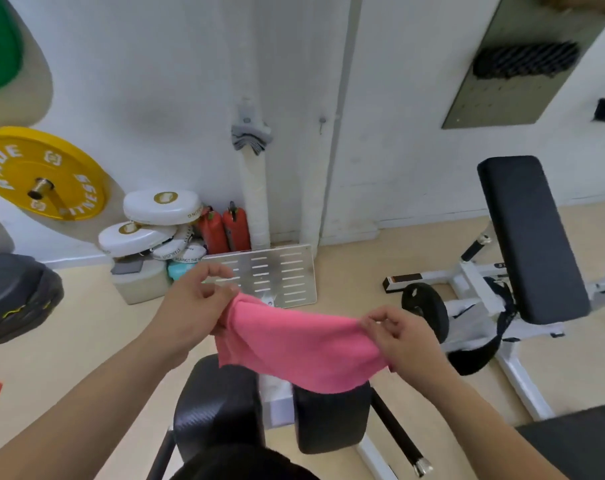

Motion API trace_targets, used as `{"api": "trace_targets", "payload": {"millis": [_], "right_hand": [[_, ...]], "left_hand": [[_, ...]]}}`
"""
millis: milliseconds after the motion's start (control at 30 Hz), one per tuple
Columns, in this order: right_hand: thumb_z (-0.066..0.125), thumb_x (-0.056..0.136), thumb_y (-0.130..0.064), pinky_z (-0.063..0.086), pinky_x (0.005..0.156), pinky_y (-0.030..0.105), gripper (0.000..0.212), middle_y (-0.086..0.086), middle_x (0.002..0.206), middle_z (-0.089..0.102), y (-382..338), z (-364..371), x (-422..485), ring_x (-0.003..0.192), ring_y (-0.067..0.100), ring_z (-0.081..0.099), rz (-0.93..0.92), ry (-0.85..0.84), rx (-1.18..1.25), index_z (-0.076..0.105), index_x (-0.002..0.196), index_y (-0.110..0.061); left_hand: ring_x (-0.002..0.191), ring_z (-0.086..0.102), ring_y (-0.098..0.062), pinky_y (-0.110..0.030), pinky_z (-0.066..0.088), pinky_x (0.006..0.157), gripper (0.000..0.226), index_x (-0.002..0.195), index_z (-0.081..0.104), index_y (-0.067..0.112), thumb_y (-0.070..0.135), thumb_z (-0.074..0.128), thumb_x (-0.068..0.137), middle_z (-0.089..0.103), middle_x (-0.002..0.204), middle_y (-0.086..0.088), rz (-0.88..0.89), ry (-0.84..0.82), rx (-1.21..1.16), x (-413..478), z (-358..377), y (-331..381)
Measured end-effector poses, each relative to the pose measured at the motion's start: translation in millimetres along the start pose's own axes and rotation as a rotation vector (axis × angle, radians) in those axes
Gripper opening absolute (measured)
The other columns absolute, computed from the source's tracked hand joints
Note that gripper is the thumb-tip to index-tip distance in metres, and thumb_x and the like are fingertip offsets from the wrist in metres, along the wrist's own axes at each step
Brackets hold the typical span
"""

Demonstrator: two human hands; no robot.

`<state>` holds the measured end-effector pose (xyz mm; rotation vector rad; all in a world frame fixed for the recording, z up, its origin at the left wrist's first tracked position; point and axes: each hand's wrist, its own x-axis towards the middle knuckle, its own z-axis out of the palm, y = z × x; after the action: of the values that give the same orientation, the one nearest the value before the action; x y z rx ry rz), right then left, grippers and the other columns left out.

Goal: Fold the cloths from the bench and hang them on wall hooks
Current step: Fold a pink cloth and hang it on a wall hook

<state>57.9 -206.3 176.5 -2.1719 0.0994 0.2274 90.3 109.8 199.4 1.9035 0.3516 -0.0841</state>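
left grip (190, 306): bare hand | right grip (405, 337): bare hand | forearms (86, 393): bare

Yellow weight plate (34, 168) on wall peg, left: white letters "RADE" along its upper rim and "ITNESS" along lower rim, upside-down to me, 1st letter unclear. Top white pad (162, 207) of the stack on the floor by the wall: print on its side edge is upside-down, I read approx "-NING". Small round pad (171, 251) under it: "STARLIG.." I think. Next round pad (193, 254): "AGAINST THE W..", rest cut off.
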Motion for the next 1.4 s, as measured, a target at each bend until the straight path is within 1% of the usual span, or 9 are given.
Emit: {"api": "trace_targets", "payload": {"millis": [200,267,400,733,900,1033,1167,1333,1400], "right_hand": [[0.093,0.060,-0.042,0.057,0.063,0.026,0.035,-0.001,0.068,0.064,-20.2,-61.3,-0.7,0.061,0.006,0.061,-0.076,-0.375,-0.350,0.073,0.088,-0.041],[0.087,0.069,-0.041,0.057,0.066,0.026,0.023,-0.008,0.071,0.067,-22.0,-64.8,6.9,0.066,0.004,0.062,-0.142,-0.353,-0.502,0.071,0.086,-0.042],[0.075,0.087,-0.025,0.043,0.064,0.020,0.030,-0.025,0.079,0.064,-9.4,-61.0,39.0,0.075,0.001,0.060,-0.226,-0.137,-0.473,0.063,0.069,-0.046],[0.056,0.100,-0.016,0.059,0.064,0.038,0.027,-0.012,0.066,0.069,-18.6,-19.7,77.8,0.059,0.005,0.069,-0.326,-0.027,-0.451,0.072,0.112,-0.034],[0.058,0.096,-0.001,0.060,0.079,0.037,0.034,-0.003,0.087,0.078,-1.1,26.5,72.6,0.077,0.014,0.073,-0.344,-0.079,-0.384,0.075,0.119,-0.020],[0.073,0.078,0.013,0.044,0.084,0.009,0.046,0.003,0.094,0.080,37.1,85.7,58.6,0.078,0.020,0.075,-0.439,-0.069,-0.502,0.079,0.112,-0.017],[0.055,0.094,0.004,0.042,0.092,0.015,0.040,0.001,0.118,0.075,76.8,139.8,29.2,0.110,0.019,0.069,-0.199,-0.430,-0.491,0.072,0.124,-0.016],[0.055,0.100,-0.005,0.040,0.072,0.010,0.027,-0.009,0.087,0.066,95.9,161.0,-3.1,0.089,0.013,0.064,-0.086,-0.620,-0.423,0.073,0.094,-0.025],[0.058,0.098,-0.004,0.047,0.070,0.012,0.027,-0.009,0.086,0.069,95.2,155.7,-7.2,0.086,0.011,0.065,0.017,-0.652,-0.379,0.075,0.091,-0.024]], "left_hand": [[0.077,0.078,-0.025,-0.039,0.063,0.084,0.019,0.095,0.080,0.027,0.019,0.064,0.099,0.080,0.094,0.000,0.076,-0.109,0.121,26.0,-7.7,15.5],[0.079,0.078,-0.019,-0.036,0.061,0.087,0.009,0.098,0.079,0.028,0.023,0.074,0.093,0.081,0.093,0.002,0.083,-0.202,0.147,34.9,-12.6,16.9],[0.086,0.071,-0.005,-0.014,0.053,0.072,0.044,0.105,0.068,0.039,0.020,0.091,0.073,0.070,0.100,0.017,0.223,-0.284,0.512,56.4,-18.4,10.6],[0.081,0.059,-0.005,-0.019,0.043,0.066,0.027,0.070,0.063,0.025,0.009,0.083,0.078,0.062,0.089,0.006,0.485,-0.095,0.683,75.8,-59.7,-21.2],[0.073,0.061,-0.007,-0.019,0.048,0.063,0.034,0.067,0.057,0.028,0.027,0.091,0.073,0.067,0.084,0.010,0.346,-0.108,0.682,45.6,-82.3,-61.7],[0.063,0.052,0.001,-0.019,0.040,0.059,0.044,0.066,0.046,0.035,0.025,0.089,0.070,0.062,0.076,0.010,0.260,-0.213,0.708,11.7,-81.6,-123.5],[0.072,0.054,-0.002,-0.019,0.040,0.066,0.023,0.066,0.048,0.046,0.033,0.067,0.067,0.064,0.080,0.013,0.053,-0.313,0.677,-36.9,-76.0,-194.7],[0.112,0.064,0.006,-0.019,0.049,0.093,0.017,0.064,0.049,0.037,0.027,0.060,0.072,0.076,0.108,0.019,-0.120,-0.378,0.483,-90.4,-75.8,-235.1],[0.112,0.062,0.012,-0.015,0.048,0.092,0.027,0.062,0.044,0.027,0.015,0.062,0.077,0.074,0.092,0.028,-0.145,-0.355,0.419,-102.0,-79.1,-242.3]]}}
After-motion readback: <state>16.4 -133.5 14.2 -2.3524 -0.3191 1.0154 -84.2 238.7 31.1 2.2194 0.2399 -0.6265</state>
